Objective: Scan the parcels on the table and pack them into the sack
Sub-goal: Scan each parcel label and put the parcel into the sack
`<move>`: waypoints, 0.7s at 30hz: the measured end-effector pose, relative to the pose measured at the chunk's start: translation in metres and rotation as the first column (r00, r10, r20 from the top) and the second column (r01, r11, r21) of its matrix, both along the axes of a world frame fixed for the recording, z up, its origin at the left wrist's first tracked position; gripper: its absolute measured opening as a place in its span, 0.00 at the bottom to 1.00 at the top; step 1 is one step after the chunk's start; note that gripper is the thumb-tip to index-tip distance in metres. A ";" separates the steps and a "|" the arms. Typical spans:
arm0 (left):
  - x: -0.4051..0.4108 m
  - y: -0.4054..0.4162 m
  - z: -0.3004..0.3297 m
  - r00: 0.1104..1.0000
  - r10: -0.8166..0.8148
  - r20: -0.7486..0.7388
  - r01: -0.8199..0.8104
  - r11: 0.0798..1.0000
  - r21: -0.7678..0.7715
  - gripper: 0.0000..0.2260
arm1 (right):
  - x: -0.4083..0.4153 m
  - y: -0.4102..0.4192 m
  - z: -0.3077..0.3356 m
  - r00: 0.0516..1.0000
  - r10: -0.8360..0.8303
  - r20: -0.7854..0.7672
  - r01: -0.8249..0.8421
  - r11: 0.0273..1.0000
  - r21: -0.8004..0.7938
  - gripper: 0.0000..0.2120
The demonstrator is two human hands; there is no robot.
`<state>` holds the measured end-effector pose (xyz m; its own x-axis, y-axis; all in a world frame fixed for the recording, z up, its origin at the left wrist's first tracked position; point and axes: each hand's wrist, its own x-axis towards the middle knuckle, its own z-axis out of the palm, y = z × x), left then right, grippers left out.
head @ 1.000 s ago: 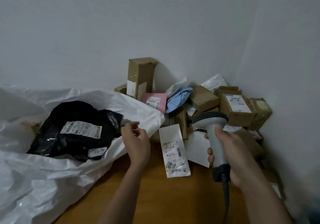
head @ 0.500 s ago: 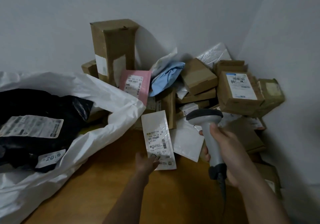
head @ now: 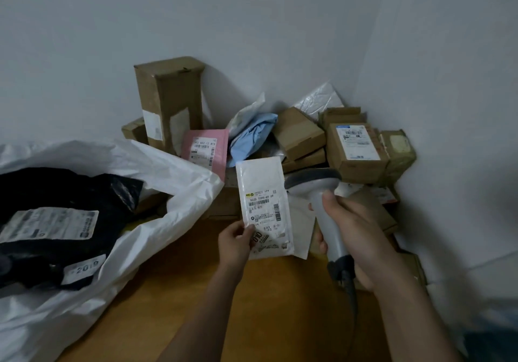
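Lifted off the wooden worktop [head: 173,286] since half a second ago, the flat white padded mailer with a printed label [head: 265,207] now stands upright, pinched at its lower left corner by the left hand [head: 235,242]. Beside it, the right hand [head: 356,238] grips the grey handheld barcode scanner [head: 322,202]. At left, the open white plastic sack [head: 173,182] holds a black parcel [head: 56,193].
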<state>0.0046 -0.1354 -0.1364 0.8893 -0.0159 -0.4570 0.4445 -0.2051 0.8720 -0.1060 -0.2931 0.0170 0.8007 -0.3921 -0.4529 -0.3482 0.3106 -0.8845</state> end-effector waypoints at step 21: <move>-0.014 -0.002 0.106 0.981 0.043 0.191 -0.022 0.994 -0.112 0.11 | -0.078 0.039 0.108 0.962 0.103 0.253 -0.038 0.967 -0.251 0.18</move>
<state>-0.0096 -0.1372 -0.0302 0.9613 -0.0255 -0.2743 0.2709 -0.0928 0.9581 -0.1843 -0.2543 0.1248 0.9077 -0.4014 -0.1219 -0.1071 0.0594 -0.9925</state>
